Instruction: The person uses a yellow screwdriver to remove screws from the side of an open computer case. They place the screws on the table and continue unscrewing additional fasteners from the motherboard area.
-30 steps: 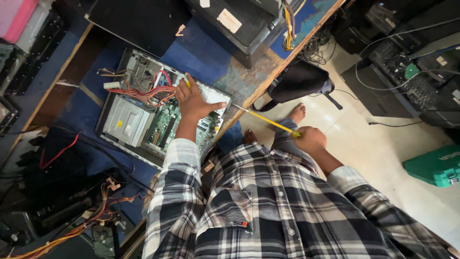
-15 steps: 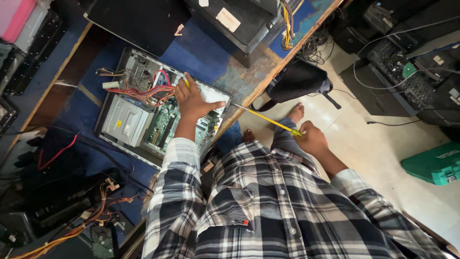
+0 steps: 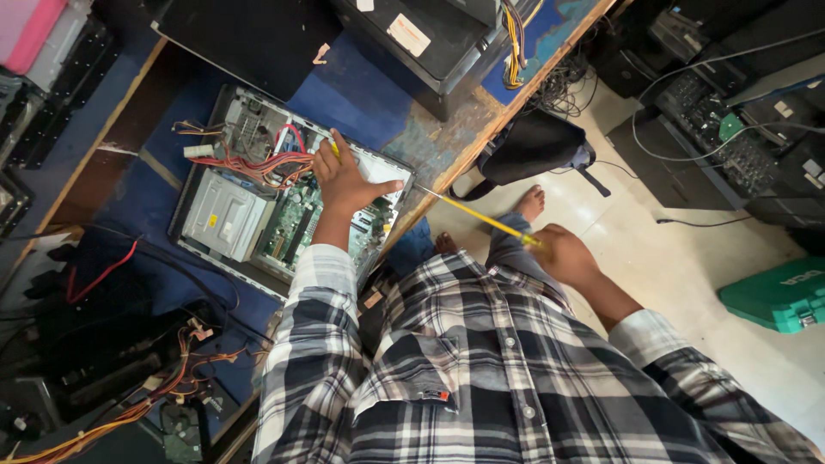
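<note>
Little has changed over the last sec: left hand [image 3: 346,179] stays pressed, fingers spread, on the open PC case [image 3: 284,193] on the bench [image 3: 447,142], right hand [image 3: 563,255] still clenched on the yellow screwdriver [image 3: 481,217], tip just beside the case edge, so work's holding steady.

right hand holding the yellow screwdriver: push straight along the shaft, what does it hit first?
Probably the side wall of the open computer case. The right hand aims the yellow screwdriver up-left, its tip near the case edge beside the left hand. Depth is unclear, so contact can't be confirmed.
</note>
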